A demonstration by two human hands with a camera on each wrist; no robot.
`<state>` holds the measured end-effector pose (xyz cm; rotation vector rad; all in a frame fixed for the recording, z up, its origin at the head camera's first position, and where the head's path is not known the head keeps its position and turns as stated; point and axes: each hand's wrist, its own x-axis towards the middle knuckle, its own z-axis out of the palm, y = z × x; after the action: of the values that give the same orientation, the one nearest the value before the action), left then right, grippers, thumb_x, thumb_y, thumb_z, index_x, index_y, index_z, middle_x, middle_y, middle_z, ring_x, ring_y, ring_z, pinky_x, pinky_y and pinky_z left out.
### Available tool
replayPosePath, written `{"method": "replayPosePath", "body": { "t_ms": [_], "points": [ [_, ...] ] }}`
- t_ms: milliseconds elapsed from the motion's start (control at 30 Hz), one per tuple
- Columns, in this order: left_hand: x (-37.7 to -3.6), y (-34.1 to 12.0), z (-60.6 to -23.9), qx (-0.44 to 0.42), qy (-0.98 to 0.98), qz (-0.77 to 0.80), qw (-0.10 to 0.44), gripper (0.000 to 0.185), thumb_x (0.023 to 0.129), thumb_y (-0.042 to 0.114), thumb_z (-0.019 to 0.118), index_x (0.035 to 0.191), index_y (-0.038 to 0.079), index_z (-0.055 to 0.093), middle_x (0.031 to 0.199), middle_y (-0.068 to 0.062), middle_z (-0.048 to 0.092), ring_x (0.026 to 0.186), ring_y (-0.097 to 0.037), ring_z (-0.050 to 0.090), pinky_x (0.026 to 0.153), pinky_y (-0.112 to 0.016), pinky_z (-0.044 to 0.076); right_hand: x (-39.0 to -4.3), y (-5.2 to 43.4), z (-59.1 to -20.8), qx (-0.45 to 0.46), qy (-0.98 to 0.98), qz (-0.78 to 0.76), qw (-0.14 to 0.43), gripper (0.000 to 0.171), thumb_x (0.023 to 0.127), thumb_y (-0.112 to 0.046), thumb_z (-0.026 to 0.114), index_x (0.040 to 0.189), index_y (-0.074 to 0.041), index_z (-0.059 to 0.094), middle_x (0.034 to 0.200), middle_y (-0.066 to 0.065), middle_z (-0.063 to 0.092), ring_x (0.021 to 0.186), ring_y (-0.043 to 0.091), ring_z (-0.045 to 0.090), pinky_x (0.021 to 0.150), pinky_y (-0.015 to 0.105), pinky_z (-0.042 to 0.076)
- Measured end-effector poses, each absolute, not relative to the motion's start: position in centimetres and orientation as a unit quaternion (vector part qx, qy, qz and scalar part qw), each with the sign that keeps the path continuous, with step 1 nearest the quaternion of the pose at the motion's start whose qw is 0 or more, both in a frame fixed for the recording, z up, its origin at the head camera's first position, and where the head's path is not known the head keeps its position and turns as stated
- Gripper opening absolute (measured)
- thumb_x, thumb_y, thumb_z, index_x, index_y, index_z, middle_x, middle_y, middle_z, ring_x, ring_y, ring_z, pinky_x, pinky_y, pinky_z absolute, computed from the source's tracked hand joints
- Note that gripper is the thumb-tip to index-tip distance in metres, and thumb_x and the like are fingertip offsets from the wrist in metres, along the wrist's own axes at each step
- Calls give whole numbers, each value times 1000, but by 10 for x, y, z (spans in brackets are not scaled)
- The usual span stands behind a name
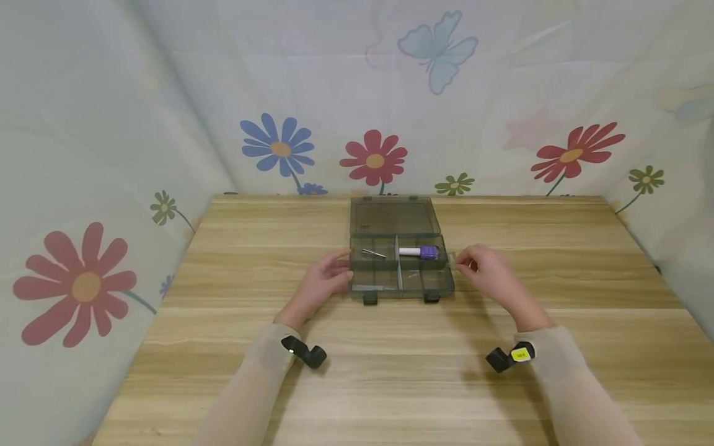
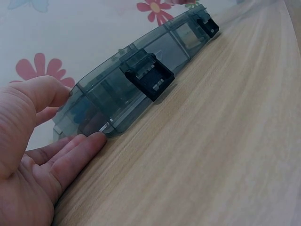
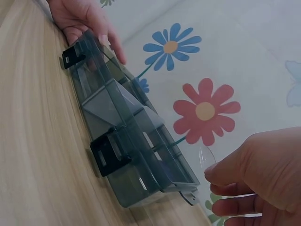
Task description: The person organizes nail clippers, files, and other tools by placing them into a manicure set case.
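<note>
So we've got a smoky grey see-through organizer box [image 1: 400, 271] sitting near the middle of the wooden table [image 1: 223, 347], toward the far edge, lid [image 1: 393, 217] flipped open and lying flat behind it. Two black latches [image 1: 370, 299] hang off the front edge facing us.

Inside, dividers split it into compartments. The back right one holds a purple and white pen-like thing [image 1: 419, 251], and the back left one has a small metal piece [image 1: 373, 253], too small for us to say what it is.

Our left hand [image 1: 323, 282] is against the left end of the box. From the left wrist view the fingers [image 2: 77, 150] lie fairly straight along the table touching the bottom corner, with the thumb up on the top edge, so it's more of a loose steadying hold than a real grab.

Our right hand [image 1: 484, 267] is just off the right end of the box, not touching it. It's pinching a small clear plastic piece [image 3: 207, 157] between thumb and fingertips; the right wrist view shows a thin transparent curved bit sticking up out of the pinch, close to the box's right corner.

Flower and butterfly curtains [image 1: 374, 158] wrap around the table on three sides.
</note>
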<state>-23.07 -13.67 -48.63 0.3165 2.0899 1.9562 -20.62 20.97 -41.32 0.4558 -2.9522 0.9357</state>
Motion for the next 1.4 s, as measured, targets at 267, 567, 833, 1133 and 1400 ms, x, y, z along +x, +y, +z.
{"method": "replayPosePath", "body": {
  "t_ms": [267,567,833,1133,1400],
  "points": [
    [-231,-136,-485,108,719,674,130,54,89,12,64,138,11,43,126,-18,51,114,-29,52,78,-38,54,-209,201,-418,162,-940,300,7,4,86,-1,62,86,3,64,80,9,56,72,21,52,61,32,45],
    [-231,-135,-491,106,722,672,126,54,88,14,65,138,13,44,126,-16,52,113,-27,53,78,-39,54,-208,197,-422,171,-941,292,3,6,87,-3,62,84,1,64,78,7,54,71,20,51,60,32,44],
    [-232,-133,-491,111,720,673,126,53,88,11,64,138,11,44,125,-18,52,113,-29,53,77,-38,54,-208,195,-424,176,-939,296,1,8,84,0,65,91,3,67,77,6,54,69,18,49,59,31,42],
    [-232,-132,-494,111,719,674,128,53,89,11,64,138,12,44,127,-19,51,114,-31,52,77,-39,54,-206,198,-426,165,-938,304,3,11,85,-2,64,94,4,66,79,6,55,69,18,48,59,31,42],
    [-226,-137,-481,103,713,681,132,58,89,8,62,141,13,37,129,-24,48,112,-34,52,79,-41,54,-202,210,-430,152,-934,322,30,16,90,-5,58,100,5,64,86,10,57,74,21,51,62,33,44]
  ]
}}
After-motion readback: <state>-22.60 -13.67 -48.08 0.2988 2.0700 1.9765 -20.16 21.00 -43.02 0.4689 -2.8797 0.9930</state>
